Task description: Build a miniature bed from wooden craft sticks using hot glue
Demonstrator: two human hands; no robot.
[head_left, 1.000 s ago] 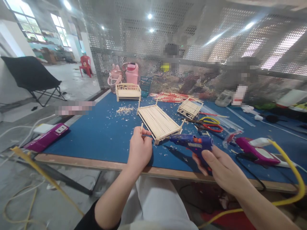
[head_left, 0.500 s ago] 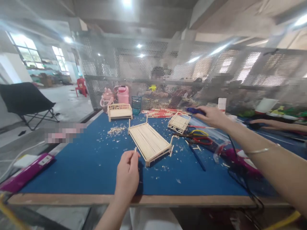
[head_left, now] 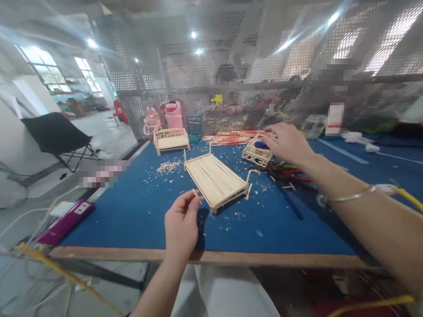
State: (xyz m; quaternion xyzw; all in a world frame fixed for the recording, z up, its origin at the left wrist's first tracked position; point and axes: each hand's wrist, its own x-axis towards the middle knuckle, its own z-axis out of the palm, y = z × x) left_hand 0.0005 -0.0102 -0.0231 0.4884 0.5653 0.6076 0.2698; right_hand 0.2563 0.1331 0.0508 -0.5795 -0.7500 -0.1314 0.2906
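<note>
My left hand (head_left: 181, 222) is closed in a pinch on a short wooden stick (head_left: 195, 193), held just in front of the near corner of a slatted wooden bed frame (head_left: 214, 178) on the blue table mat (head_left: 139, 207). My right hand (head_left: 289, 143) reaches far forward with a bracelet on the wrist. Its fingers curl over a blue glue gun (head_left: 261, 144) beside a small wooden frame (head_left: 256, 154).
A wooden bench model (head_left: 171, 140), pink bottles (head_left: 173, 113) and a teal basket (head_left: 194, 123) stand at the back. Red and white sticks (head_left: 238, 135), red- and yellow-handled tools (head_left: 292, 171) and wood scraps lie around. A purple power strip (head_left: 68, 222) sits left. People sit behind the mesh screen.
My right hand carried the glue gun from near my body out to the far side of the table, by the small frame. My left hand kept its pinch on the stick.
</note>
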